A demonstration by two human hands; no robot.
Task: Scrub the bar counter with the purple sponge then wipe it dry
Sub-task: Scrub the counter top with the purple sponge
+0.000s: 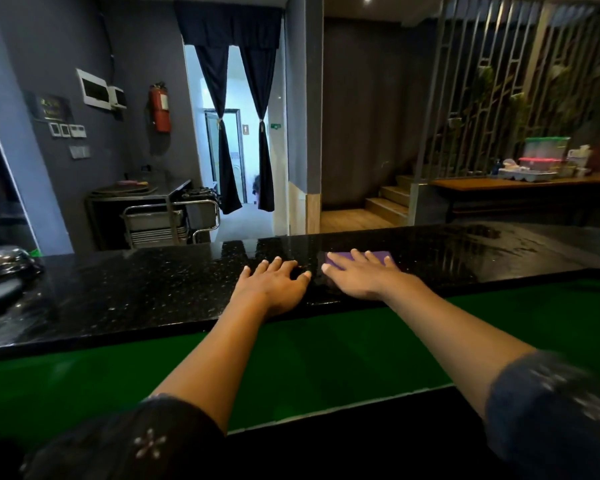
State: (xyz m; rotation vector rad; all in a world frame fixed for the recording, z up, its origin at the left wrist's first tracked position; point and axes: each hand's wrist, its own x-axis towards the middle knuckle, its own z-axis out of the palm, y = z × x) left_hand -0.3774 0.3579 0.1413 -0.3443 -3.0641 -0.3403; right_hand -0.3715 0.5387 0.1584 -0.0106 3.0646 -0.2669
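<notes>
The sponge is mostly hidden: only a purple strip shows past the fingertips and at both sides of the right hand, so its full shape cannot be made out. It lies flat on the black tabletop, toward the far edge, and the right hand covers it from above. The grip of this hand is wide, with straight spread fingers pressing down on the sponge and not curled around it. The left hand lies just beside the sponge, on its left, palm down on the bare stone, also with a wide grip; its fingers are spread and a little bent, and it holds nothing.

Both forearms reach forward over the green panel that runs along the near side of the tabletop. The dark sleeves are cut off by the lower edge of the view and are blurred.

To the right of the sponge the tabletop looks wet and shiny, with streaks. Far to the left of the sponge a metal dome stands on the tabletop, cut off by the edge of the view.
</notes>
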